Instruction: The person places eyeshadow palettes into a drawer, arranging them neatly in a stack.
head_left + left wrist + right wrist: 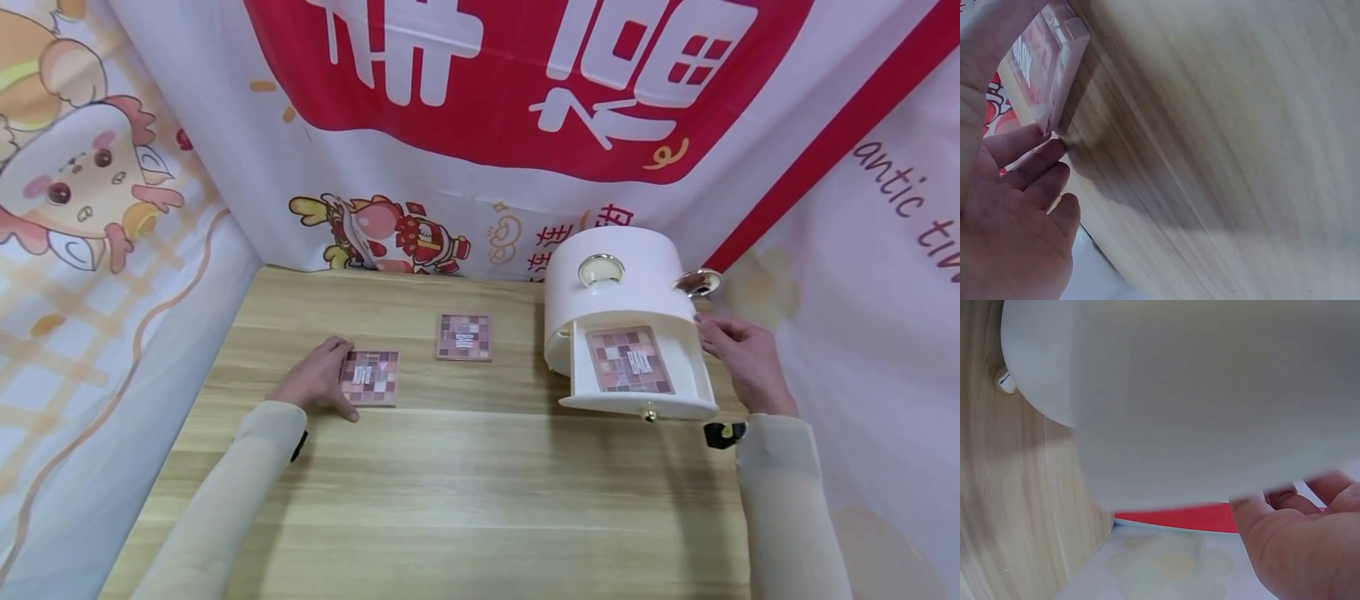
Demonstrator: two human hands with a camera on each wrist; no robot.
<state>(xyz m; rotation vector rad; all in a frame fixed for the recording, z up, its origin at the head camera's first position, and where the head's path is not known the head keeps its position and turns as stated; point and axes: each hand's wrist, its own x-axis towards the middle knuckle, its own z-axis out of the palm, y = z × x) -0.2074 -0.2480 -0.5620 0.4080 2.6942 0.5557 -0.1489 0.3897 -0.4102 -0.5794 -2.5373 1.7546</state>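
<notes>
In the head view my left hand (321, 379) holds the left side of an eyeshadow palette (378, 379) on the table, fingers at its far corner and thumb by its near edge. From the left wrist, a fingertip (1040, 132) meets the palette's corner (1054, 100). A second palette (465, 337) lies flat to its right. My right hand (753, 367) touches the right side of a rounded white storage box (622, 287) with its fingertips. The box's drawer (588, 402) is pulled out, with another palette (637, 360) inside. In the right wrist view the box (1210, 425) hides part of the fingers.
Two gold-rimmed oval pieces (602, 271) stick out from the box, and a gold knob (649, 414) sits on the drawer front. The wooden table (465, 500) meets printed cloth walls (420, 187) at the back and both sides.
</notes>
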